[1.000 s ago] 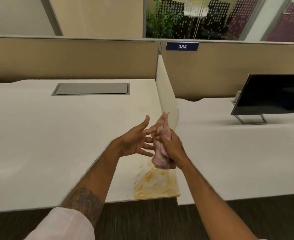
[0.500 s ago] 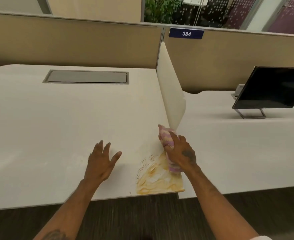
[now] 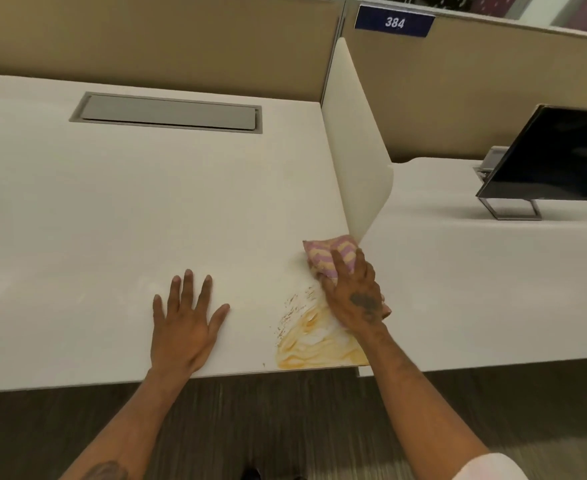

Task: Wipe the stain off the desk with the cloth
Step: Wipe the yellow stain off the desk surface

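A yellow-orange smeared stain covers the near right corner of the white desk, with small dark specks at its upper left. My right hand presses a pink and yellow striped cloth flat on the desk at the stain's far edge, fingers spread over it. The cloth's far end pokes out beyond my fingertips, close to the foot of the divider. My left hand lies flat and empty on the desk, left of the stain, fingers apart.
A thin white divider panel stands upright just behind the cloth, separating a second white desk that carries a dark monitor. A grey cable hatch sits at the back. Beige partition walls close the far side.
My right hand has brought the cloth down from the air and flattened it on the desk at the stain's far edge. My left hand let go and settled flat on the desk.
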The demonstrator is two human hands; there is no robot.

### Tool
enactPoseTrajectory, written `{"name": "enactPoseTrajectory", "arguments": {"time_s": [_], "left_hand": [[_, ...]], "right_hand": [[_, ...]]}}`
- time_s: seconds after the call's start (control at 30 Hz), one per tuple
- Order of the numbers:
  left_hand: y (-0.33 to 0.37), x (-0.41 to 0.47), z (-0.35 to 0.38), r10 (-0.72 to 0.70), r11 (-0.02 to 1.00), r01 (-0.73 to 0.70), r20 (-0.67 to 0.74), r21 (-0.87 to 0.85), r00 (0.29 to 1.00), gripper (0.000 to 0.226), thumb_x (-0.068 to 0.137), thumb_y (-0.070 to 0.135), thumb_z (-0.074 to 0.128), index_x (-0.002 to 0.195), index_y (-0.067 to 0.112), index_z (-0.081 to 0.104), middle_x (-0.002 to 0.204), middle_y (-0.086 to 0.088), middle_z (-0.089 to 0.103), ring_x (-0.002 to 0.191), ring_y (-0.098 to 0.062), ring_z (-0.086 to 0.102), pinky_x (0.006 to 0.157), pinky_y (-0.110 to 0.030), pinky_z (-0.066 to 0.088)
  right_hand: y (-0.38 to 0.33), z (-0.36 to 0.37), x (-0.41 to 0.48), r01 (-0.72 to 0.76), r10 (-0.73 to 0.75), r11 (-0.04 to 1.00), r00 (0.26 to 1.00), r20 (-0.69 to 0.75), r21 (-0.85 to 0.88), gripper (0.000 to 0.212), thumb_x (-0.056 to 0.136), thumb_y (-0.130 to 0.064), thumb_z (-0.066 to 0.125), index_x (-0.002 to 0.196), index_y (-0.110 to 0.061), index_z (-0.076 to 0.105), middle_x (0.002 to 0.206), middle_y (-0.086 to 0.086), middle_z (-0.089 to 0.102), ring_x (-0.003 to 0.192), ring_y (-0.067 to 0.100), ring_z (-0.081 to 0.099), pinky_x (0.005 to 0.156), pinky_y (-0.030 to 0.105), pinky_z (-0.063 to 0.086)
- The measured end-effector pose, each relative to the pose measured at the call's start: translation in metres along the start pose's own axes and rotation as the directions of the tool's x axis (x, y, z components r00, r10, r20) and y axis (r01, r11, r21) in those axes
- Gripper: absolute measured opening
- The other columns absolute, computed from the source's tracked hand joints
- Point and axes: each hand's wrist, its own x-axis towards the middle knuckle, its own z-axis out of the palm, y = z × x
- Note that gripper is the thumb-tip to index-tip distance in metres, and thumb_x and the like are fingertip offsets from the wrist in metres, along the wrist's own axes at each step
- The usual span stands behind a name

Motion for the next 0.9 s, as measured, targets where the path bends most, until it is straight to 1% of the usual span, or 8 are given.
{"name": "enactPoseTrajectory", "arguments": {"time_s": [0.2,0.37,0.43,0.53,0.67,0.77,0.83,0.9], "left_hand": [[-0.004,0.002,0.001,-0.009,1.000,0.010,-0.032,0.016,0.999,0.078,0.093,0.068,0.000,0.158,0.026,0.008,0.167,-0.009,0.004,0.154,-0.028,0.002,0.120,-0.057,0.011],[-0.004,0.000,0.005,-0.015,1.000,0.015,-0.042,-0.007,0.999,0.078,0.092,0.071,0.000,0.158,0.029,0.006,0.167,-0.006,0.002,0.154,-0.025,-0.002,0.120,-0.055,0.006],[-0.004,-0.001,0.004,-0.019,1.000,0.018,-0.046,-0.020,0.999,0.079,0.091,0.071,0.000,0.158,0.030,0.006,0.168,-0.006,0.001,0.154,-0.024,-0.003,0.121,-0.054,0.005],[-0.004,-0.001,0.005,-0.023,0.999,0.022,-0.041,-0.025,0.999,0.079,0.090,0.072,-0.002,0.158,0.032,0.004,0.168,-0.004,-0.001,0.154,-0.023,-0.005,0.121,-0.054,0.004],[-0.003,0.000,0.007,-0.020,0.999,0.018,-0.056,-0.029,0.998,0.079,0.090,0.072,0.000,0.158,0.032,0.004,0.168,-0.004,-0.001,0.154,-0.022,-0.005,0.121,-0.054,0.003],[-0.005,-0.001,0.008,-0.017,1.000,0.016,-0.050,-0.027,0.999,0.079,0.090,0.072,0.000,0.158,0.032,0.004,0.168,-0.003,-0.002,0.154,-0.022,-0.005,0.121,-0.054,0.003],[-0.005,-0.002,0.009,-0.021,0.999,0.020,-0.051,-0.032,0.998,0.080,0.089,0.073,-0.001,0.158,0.032,0.004,0.168,-0.002,-0.003,0.154,-0.021,-0.006,0.121,-0.053,0.002],[-0.003,0.000,0.008,-0.020,0.999,0.018,-0.051,-0.036,0.998,0.080,0.089,0.073,-0.001,0.158,0.033,0.003,0.168,-0.002,-0.004,0.154,-0.021,-0.007,0.121,-0.053,0.001]], "right_hand": [[0.000,0.007,-0.003,0.141,-0.138,0.989,0.990,-0.041,0.052,0.059,0.096,-0.054,0.039,0.151,-0.033,0.032,0.160,0.008,0.026,0.142,0.032,0.029,0.114,0.048,0.029],[0.019,0.000,-0.021,0.310,-0.312,0.950,0.949,0.041,0.046,0.060,0.098,-0.048,0.044,0.153,-0.034,0.027,0.162,0.003,0.024,0.145,0.027,0.027,0.116,0.043,0.025],[0.026,0.000,-0.023,0.284,-0.286,0.958,0.956,0.059,0.048,0.059,0.097,-0.049,0.043,0.152,-0.035,0.028,0.161,0.002,0.026,0.142,0.027,0.029,0.113,0.045,0.030],[0.021,0.003,-0.016,0.156,-0.157,0.984,0.988,0.006,0.084,0.058,0.094,-0.047,0.044,0.149,-0.034,0.031,0.158,0.006,0.027,0.138,0.030,0.033,0.106,0.047,0.039],[0.006,0.002,-0.005,0.111,-0.115,0.986,0.993,0.025,0.124,0.060,0.096,-0.044,0.043,0.153,-0.034,0.024,0.162,0.009,0.018,0.146,0.030,0.021,0.113,0.046,0.028],[0.007,-0.002,-0.013,0.228,-0.231,0.969,0.973,0.025,0.096,0.059,0.098,-0.045,0.043,0.153,-0.035,0.025,0.163,0.004,0.020,0.146,0.025,0.024,0.112,0.041,0.029],[0.018,-0.003,-0.022,0.373,-0.376,0.925,0.926,0.037,0.066,0.057,0.097,-0.046,0.044,0.152,-0.036,0.029,0.162,0.001,0.022,0.143,0.022,0.030,0.109,0.039,0.034],[0.033,-0.006,-0.023,0.427,-0.432,0.901,0.899,0.073,0.073,0.058,0.094,-0.049,0.043,0.150,-0.038,0.031,0.161,-0.002,0.025,0.142,0.022,0.033,0.107,0.039,0.037]]}}
